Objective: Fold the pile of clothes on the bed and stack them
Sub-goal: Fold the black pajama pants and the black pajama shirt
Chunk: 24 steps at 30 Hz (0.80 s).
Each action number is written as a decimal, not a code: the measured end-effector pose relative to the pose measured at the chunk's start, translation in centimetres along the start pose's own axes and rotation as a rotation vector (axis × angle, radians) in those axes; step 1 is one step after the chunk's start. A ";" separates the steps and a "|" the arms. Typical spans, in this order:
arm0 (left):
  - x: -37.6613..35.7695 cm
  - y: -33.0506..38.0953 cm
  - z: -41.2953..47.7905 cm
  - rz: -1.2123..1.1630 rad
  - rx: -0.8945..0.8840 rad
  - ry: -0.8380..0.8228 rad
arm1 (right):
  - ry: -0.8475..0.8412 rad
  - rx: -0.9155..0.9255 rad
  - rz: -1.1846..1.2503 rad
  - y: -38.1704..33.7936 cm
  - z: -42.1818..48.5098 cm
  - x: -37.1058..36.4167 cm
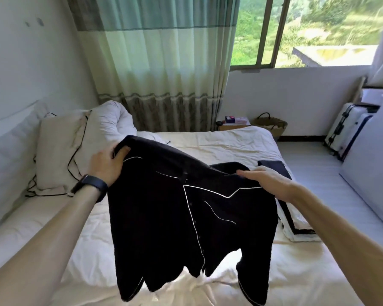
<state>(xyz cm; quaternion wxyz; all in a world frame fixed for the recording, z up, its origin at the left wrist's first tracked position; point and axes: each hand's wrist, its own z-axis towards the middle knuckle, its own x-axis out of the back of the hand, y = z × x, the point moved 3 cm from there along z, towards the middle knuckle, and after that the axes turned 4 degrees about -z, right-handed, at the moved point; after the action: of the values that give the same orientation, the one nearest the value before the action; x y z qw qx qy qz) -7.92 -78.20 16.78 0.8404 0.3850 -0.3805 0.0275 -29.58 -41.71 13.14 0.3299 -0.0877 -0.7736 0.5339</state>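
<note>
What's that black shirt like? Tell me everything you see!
The black shirt is soft-looking dark cloth with thin white piping along its collar, front and hems, and small buttons down the middle. It hangs unfolded in the air over the bed. The left hand grips one shoulder; the right hand holds the other.

We record the pajama shirt [175,206] above the bed's [230,140] centre, folded clothes [296,228] on the mattress to its right, pillow [58,151] left, basket [272,125] and suitcase [345,131] beyond.
</note>
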 end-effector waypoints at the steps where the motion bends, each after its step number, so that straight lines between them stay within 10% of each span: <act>1: 0.3 -0.1 0.0 0.000 -0.034 0.039 | 0.063 -0.001 0.021 0.0 -0.4 -0.6; 8: 2.9 -2.8 -0.6 0.188 -0.201 0.037 | 0.415 0.108 -0.260 -0.5 -1.9 -3.2; 17: 7.4 -5.3 1.7 0.311 -0.091 -0.023 | 0.083 0.073 0.005 -5.4 -2.8 -2.3; 24: 8.2 -2.2 0.7 0.333 -0.163 -0.096 | 0.585 0.333 -0.757 -8.2 -3.6 -0.2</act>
<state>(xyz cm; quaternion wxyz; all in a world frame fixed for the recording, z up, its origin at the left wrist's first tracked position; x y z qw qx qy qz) -1.80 -82.23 21.12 0.8334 0.2485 -0.4796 0.1168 -25.46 -42.41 21.06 0.7127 0.1070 -0.5308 0.4460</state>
